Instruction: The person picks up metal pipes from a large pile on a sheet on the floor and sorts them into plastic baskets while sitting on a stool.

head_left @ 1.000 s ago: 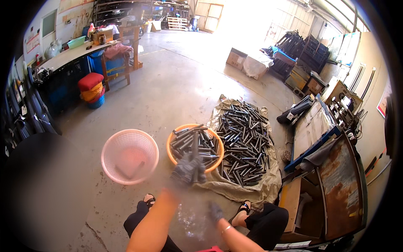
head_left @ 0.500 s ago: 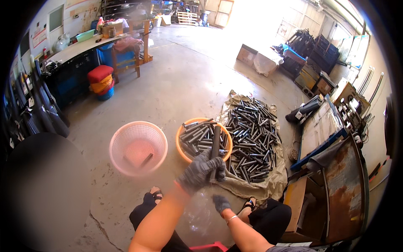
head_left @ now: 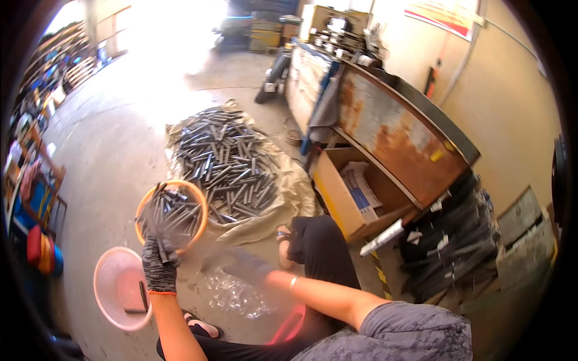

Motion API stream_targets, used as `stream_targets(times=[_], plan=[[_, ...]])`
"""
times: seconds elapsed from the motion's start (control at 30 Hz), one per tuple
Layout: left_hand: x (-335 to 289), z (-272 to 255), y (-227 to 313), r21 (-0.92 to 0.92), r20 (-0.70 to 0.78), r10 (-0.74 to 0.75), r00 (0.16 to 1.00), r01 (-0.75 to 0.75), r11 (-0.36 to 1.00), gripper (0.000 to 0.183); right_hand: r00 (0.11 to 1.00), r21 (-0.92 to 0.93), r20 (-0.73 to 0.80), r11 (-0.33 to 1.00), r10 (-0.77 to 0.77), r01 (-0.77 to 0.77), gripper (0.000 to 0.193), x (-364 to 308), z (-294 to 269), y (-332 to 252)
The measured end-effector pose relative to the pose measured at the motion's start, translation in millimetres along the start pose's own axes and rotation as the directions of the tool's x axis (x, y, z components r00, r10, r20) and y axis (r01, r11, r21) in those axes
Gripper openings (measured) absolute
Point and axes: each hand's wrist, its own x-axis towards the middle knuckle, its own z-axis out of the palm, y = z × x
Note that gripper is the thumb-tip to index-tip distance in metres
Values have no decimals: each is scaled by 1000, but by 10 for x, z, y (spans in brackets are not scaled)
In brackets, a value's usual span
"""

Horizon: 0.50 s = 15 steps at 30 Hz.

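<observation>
My left hand (head_left: 159, 269), in a dark grey knit glove with an orange cuff, is closed around a dark tube (head_left: 159, 243). It is at the near edge of an orange basket (head_left: 205, 207) heaped with similar tubes. My right hand (head_left: 248, 266), gloved in grey, is above crumpled clear plastic (head_left: 241, 296) on the floor; motion blur smears its fingers. Left of my left forearm is a pink basket (head_left: 100, 283) with a few dark pieces inside. Behind the orange basket, a large pile of dark tubes (head_left: 226, 159) lies on a beige sheet (head_left: 295, 198).
To the right, a cardboard box (head_left: 330, 191) stands below a rusty metal panel (head_left: 391, 129). Dark bundled material (head_left: 451, 246) is beyond it. A red stool edge (head_left: 289, 325) shows between my legs. A cluttered workbench (head_left: 313, 66) stands at the back.
The view has swung to the right, bringing the cardboard box nearer the middle. My left hand still holds a dark tube; my right hand has moved over the clear plastic.
</observation>
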Motion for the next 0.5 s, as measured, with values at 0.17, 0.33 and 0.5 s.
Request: stream_targets(times=[0.17,0.33,0.5], plan=[[244,147,-335,-401,109,-237,966,260,879,19,887,-90,-381,965,-260,245,46,-871,-1313,-861],[361,68,-351,-229,226,-138,964,190,955,8,377,-290,-873,951,-310,110,25,-2090,-2879,-1150],[378,148,-659,-68,280,-295,913,326,943,16,-93,-86,-994,895,-50,438,25,-3305,-4472,-940]])
